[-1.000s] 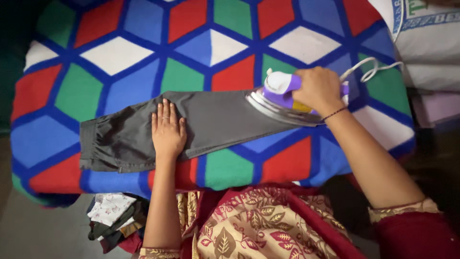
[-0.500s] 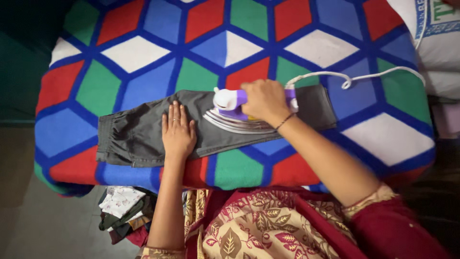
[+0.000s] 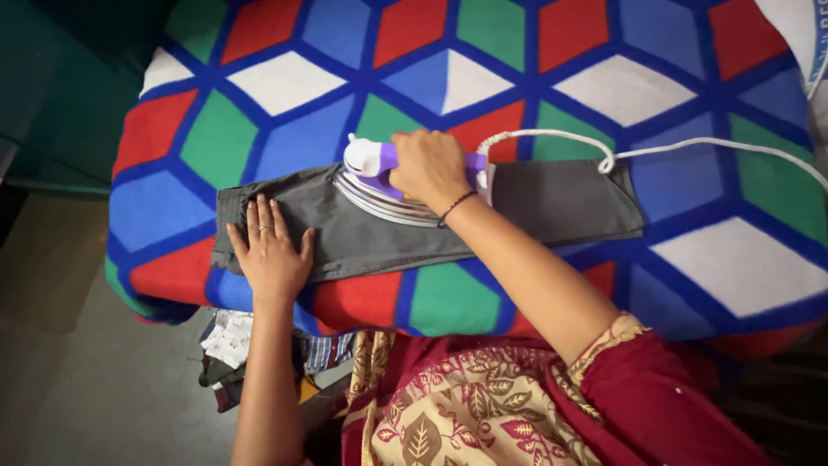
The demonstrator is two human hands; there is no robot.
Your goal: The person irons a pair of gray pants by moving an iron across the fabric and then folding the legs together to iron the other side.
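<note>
A grey garment [image 3: 552, 203] lies flat across a blanket of red, blue, green and white diamonds [image 3: 285, 82]. My right hand [image 3: 429, 166] grips the handle of a white and purple iron [image 3: 366, 164], which rests on the middle of the garment with its nose pointing left. My left hand [image 3: 269, 250] lies flat, fingers spread, on the garment's left end near the front edge. A white cord [image 3: 690, 143] runs from the iron's back away to the right.
A small heap of folded cloths [image 3: 228, 341] lies on the floor below the blanket's front left edge. A dark green surface [image 3: 60, 95] stands at the left. White cloth [image 3: 798, 34] shows at the top right corner.
The iron has slid leftward along the garment, from its right end to its middle, with my right hand on it. My left hand has stayed pressed on the left end.
</note>
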